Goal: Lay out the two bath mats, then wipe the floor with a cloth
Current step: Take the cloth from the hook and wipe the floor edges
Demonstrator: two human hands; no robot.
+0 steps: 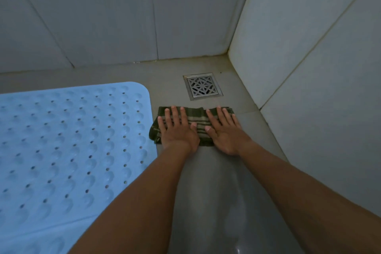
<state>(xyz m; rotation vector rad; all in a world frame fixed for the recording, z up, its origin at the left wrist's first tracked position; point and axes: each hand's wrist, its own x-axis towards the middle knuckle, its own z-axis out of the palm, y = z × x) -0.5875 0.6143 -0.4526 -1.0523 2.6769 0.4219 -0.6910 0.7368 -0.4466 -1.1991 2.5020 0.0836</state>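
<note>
Grey floor (pixel 206 181) tiles carry the green striped cloth (pixel 195 118) crosswise between blue bath mat (pixel 68 140) and drain (pixel 203 86), left hand (pixel 177 128) and right hand (pixel 223 130) pressing it flat-fingered, side by side.

The mat (pixel 68 142) looks like soft blue rubbery plastic, dimpled and punched with holes. The cloth (pixel 195 118) is woven, striped, matt. The drain (pixel 202 86) is shiny cut metal. The floor (pixel 208 202) is smooth grey tile with a wet-looking sheen; the walls (pixel 309 47) are smooth pale tile.
</note>
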